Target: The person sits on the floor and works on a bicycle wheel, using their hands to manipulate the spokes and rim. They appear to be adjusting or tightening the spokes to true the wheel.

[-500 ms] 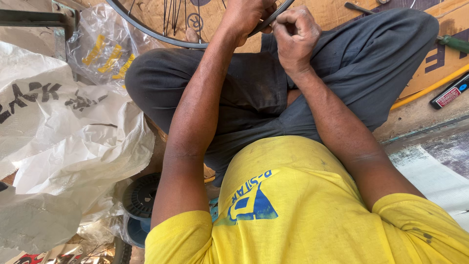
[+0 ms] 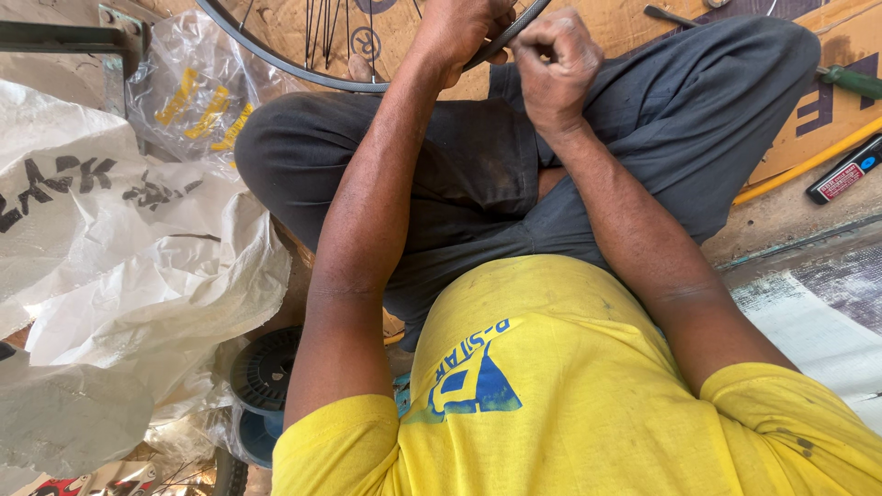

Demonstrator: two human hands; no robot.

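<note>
2 hands work at the rim [image 2: 276, 57] of a spoked wheel that lies at the top of the view, across the seated person's crossed legs. The left hand [image 2: 459, 32] is wrapped over the rim's near edge, fingers curled shut around it. The right hand [image 2: 554, 66] is balled into a tight fist just beside it, touching the rim; it may pinch something small, but what, if anything, is hidden inside the fist.

By the look of it, the step in hand is fine work at 1 spot on the rim, the left hand steadying while the right fiddles. Whatever follows calls for a firm hold on the rim and small, careful finger work, since the 2 hands crowd the same spot and the spokes [image 2: 317, 23] run close by.

Around them: a clear bag [image 2: 188, 92] with yellow pieces lies left of the knee, a big white sack [image 2: 129, 266] spreads further left, and a dark spool [image 2: 266, 367] sits under the left elbow. To the right, on cardboard [image 2: 827, 101], lie a green-handled screwdriver [image 2: 854, 81], a yellow tube [image 2: 808, 163] and a small black tube [image 2: 843, 173], all well apart from the hands. Nothing blocks the wheel but the knees beneath it.
</note>
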